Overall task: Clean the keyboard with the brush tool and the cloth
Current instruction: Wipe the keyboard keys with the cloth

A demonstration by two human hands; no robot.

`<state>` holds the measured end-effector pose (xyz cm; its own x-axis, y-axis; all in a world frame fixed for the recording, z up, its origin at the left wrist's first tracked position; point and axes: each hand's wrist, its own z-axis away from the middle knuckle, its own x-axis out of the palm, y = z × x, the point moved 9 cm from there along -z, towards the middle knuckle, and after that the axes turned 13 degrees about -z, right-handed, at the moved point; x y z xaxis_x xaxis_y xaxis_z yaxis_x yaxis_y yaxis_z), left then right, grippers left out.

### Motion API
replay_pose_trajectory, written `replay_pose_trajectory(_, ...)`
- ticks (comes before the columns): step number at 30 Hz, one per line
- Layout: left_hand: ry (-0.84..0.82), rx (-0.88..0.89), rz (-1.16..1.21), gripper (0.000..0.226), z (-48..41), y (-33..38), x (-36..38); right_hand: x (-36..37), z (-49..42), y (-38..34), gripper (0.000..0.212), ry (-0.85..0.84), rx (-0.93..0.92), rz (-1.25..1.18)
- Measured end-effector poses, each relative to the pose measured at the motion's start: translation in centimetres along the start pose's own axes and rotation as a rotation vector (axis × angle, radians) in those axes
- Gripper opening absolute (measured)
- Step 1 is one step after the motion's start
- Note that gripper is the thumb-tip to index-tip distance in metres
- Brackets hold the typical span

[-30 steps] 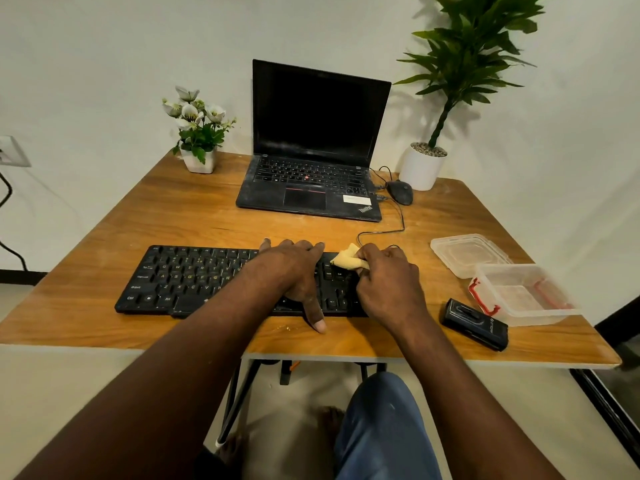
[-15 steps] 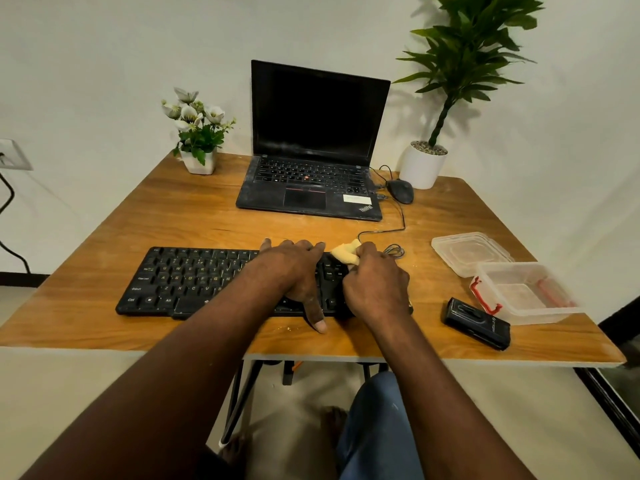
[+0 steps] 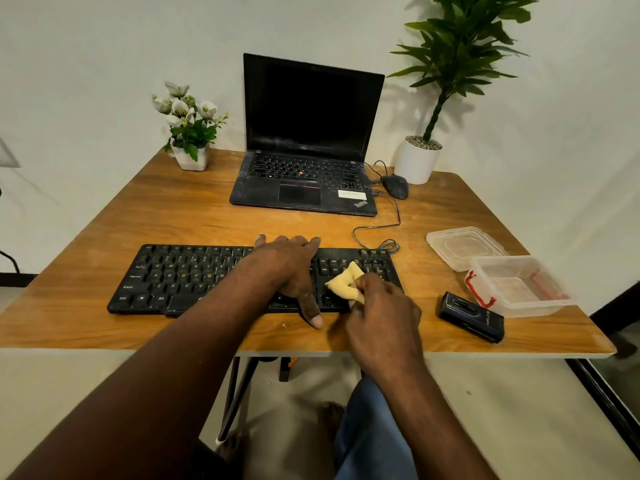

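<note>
Right hand (image 3: 381, 313) pinches crumpled yellow cloth (image 3: 344, 282) — on black keyboard (image 3: 194, 275).

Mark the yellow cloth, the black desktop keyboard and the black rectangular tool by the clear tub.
Yellow cloth (image 3: 342, 281): head view, bunched middle fold.
Black desktop keyboard (image 3: 180, 275): head view, bare letter keys at left.
Black rectangular tool (image 3: 471, 317): head view, middle of top face.

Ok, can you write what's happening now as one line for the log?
step: cloth wipe | right hand: grips yellow cloth on keyboard, right end | left hand: rests on keyboard middle
</note>
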<state>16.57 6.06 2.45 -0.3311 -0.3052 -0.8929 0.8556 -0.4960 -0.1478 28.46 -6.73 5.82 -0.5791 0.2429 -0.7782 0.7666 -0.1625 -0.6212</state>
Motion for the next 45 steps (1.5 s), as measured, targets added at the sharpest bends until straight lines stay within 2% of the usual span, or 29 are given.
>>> replay_pose_trajectory(9, 0.065, 0.032, -0.012, 0.151, 0.1, -0.3, -0.1, 2.3, 0.7, -3.3, 0.037, -0.078, -0.106, -0.05)
replay_pose_trajectory(15, 0.068, 0.053, 0.009, 0.138, 0.1, -0.5, 0.0, 3.3, -1.4, -3.9, 0.03, -0.022, -0.095, -0.15)
replay_pose_trajectory(23, 0.055, 0.055, 0.034, 0.125, 0.0, -0.9, 0.0, 4.3, -3.5, -5.0, 0.042, -0.049, -0.039, -0.083)
replay_pose_trajectory(30, 0.052, 0.049, 0.035, 0.136, -0.2, -1.1, 0.2, 4.6, -5.3, -4.9, 0.043, -0.069, -0.004, -0.107)
replay_pose_trajectory(36, 0.075, 0.035, 0.025, 0.131, -0.4, -0.8, -0.2, 4.2, -3.3, -4.6, 0.038, -0.078, -0.069, -0.094)
replay_pose_trajectory(41, 0.051, 0.036, 0.051, 0.153, -0.1, -0.7, -0.1, 2.6, -0.3, -2.8, 0.034, -0.084, -0.088, -0.093)
replay_pose_trajectory(45, 0.034, 0.038, 0.056, 0.158, 0.3, -0.8, 0.0, 0.7, 0.2, -1.4, 0.026, -0.052, -0.133, -0.127)
